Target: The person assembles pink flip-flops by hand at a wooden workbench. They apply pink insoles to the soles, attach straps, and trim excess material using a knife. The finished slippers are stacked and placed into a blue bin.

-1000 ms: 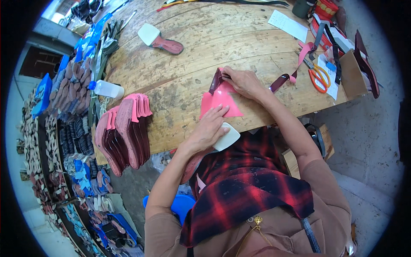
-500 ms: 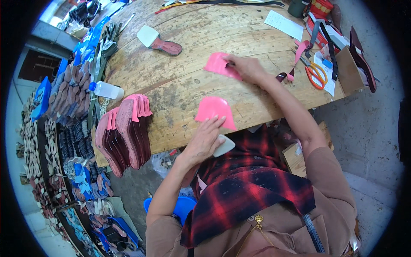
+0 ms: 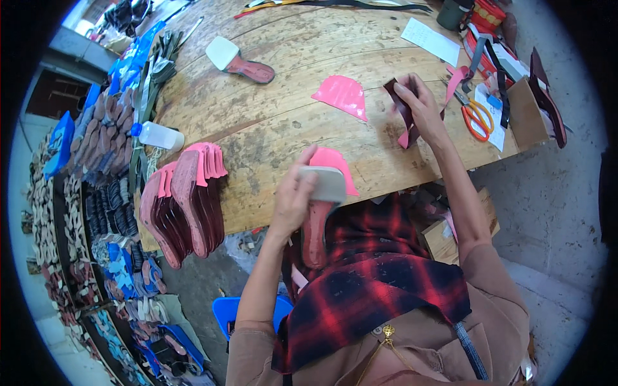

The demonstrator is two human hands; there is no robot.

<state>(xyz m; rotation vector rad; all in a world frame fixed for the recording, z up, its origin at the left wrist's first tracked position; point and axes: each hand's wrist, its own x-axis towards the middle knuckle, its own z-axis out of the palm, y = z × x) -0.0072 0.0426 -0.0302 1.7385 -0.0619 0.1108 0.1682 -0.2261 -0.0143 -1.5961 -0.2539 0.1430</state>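
Near the front table edge, my left hand (image 3: 294, 199) grips a shoe sole (image 3: 315, 235) by its broad pale end. The narrower reddish-brown part hangs down over my plaid apron. Partly hidden behind that hand and sole is a glossy pink curved piece (image 3: 339, 166) on the table. My right hand (image 3: 418, 106), raised to the right, pinches a dark maroon strip (image 3: 403, 110) with pink at its lower end. A second pink piece (image 3: 343, 96) lies flat to the left of the right hand, apart from it.
Several dark-red soles with pink flaps (image 3: 187, 199) are stacked at the left table edge, beside a white bottle (image 3: 161, 136). Another sole (image 3: 239, 61) lies farther back. Orange-handled scissors (image 3: 475, 119), a paper sheet (image 3: 430, 42) and a cardboard box (image 3: 531, 109) are at the right.
My left hand has left the near pink piece and lifted the sole higher. My right hand has moved right, off the far pink piece, and now holds up the maroon strip.
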